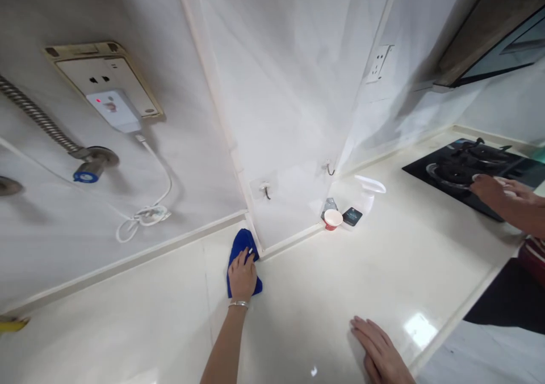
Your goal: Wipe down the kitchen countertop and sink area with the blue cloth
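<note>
My left hand (243, 275), with a bracelet at its wrist, presses a dark blue cloth (242, 241) onto the white countertop (298, 293). Its fingers are slightly bent over the cloth, which lies bunched against the foot of the wall corner. Nearer the front edge of the counter, my right hand (380, 347) rests with its fingers stretched out and nothing in it.
Beside the wall stand a red-and-white cup (332, 219) and a clear spray bottle (367, 197) with a dark label. Hooks, sockets and a plugged-in cable (158, 171) are on the walls. At right, another person's hands (494, 194) are over the black gas hob (451, 168).
</note>
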